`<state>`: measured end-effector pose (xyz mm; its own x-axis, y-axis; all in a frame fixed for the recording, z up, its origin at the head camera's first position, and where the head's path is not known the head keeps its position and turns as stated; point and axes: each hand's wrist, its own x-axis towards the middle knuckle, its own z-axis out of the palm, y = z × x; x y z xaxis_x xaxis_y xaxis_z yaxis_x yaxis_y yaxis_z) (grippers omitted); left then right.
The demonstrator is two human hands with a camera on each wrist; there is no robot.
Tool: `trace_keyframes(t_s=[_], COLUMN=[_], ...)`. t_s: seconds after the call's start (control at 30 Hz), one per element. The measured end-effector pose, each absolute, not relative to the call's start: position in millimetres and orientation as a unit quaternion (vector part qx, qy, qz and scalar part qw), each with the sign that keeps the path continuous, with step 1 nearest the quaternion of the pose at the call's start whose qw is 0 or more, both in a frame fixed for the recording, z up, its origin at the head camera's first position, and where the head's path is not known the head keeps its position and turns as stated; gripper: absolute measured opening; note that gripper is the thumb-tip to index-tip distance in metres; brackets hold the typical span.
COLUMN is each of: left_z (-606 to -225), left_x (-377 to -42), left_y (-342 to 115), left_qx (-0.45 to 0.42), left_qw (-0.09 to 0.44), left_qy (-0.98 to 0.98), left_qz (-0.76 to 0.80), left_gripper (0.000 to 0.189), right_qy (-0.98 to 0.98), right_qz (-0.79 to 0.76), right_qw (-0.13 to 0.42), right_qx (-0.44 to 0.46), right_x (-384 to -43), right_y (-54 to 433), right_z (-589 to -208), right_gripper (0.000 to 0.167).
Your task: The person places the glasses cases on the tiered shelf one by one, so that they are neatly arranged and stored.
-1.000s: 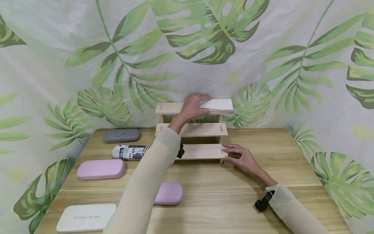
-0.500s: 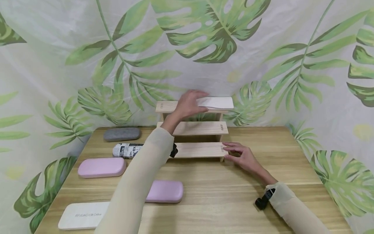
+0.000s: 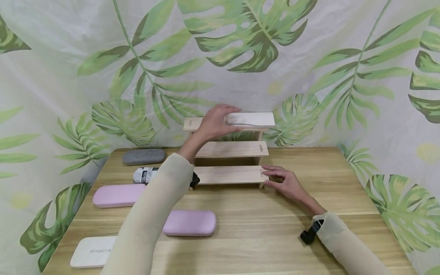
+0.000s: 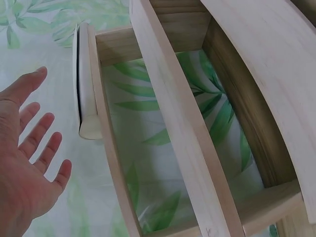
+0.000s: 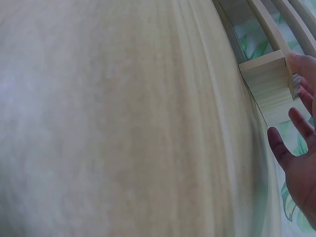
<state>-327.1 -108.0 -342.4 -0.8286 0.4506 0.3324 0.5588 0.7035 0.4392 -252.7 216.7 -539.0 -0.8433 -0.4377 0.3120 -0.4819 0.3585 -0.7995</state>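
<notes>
A white glasses case (image 3: 252, 118) lies on the right part of the top step of a three-tier wooden shelf (image 3: 230, 149). My left hand (image 3: 215, 124) is just left of that case, thumb and fingers spread. In the left wrist view a gap shows between the left hand (image 4: 32, 153) and the case (image 4: 89, 84), and nothing is held. My right hand (image 3: 285, 183) touches the right end of the lowest step with relaxed fingers. The right wrist view shows a fingertip of the right hand (image 5: 301, 168) against the shelf's end (image 5: 271, 79), other fingers spread.
Left on the wooden table (image 3: 261, 244) lie a grey case (image 3: 144, 156), a newsprint-patterned case (image 3: 142, 175), a pink case (image 3: 117, 195), another pink case (image 3: 190, 222) and a white lettered case (image 3: 92, 252). The left sleeve partly covers several. A leaf-print cloth (image 3: 165, 57) hangs behind.
My left hand has drawn back leftward from the white glasses case, which stays on the top step. The left forearm has swung left with it. My right hand keeps its place at the lowest step.
</notes>
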Motion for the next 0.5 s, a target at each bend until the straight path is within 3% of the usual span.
trace_keyframes(t_s=[0.5], left_z=[-336.0], left_x=[-291.3], left_y=[-130.9], left_qx=[-0.300], left_qw=[0.114], left_qy=[-0.912], left_qz=[-0.255], left_gripper=[0.067], right_qy=[-0.816], right_qz=[0.509], right_qw=[0.023], right_qx=[0.275], right_x=[-251.6], right_y=[214.3], right_z=[-540.0], right_gripper=[0.039])
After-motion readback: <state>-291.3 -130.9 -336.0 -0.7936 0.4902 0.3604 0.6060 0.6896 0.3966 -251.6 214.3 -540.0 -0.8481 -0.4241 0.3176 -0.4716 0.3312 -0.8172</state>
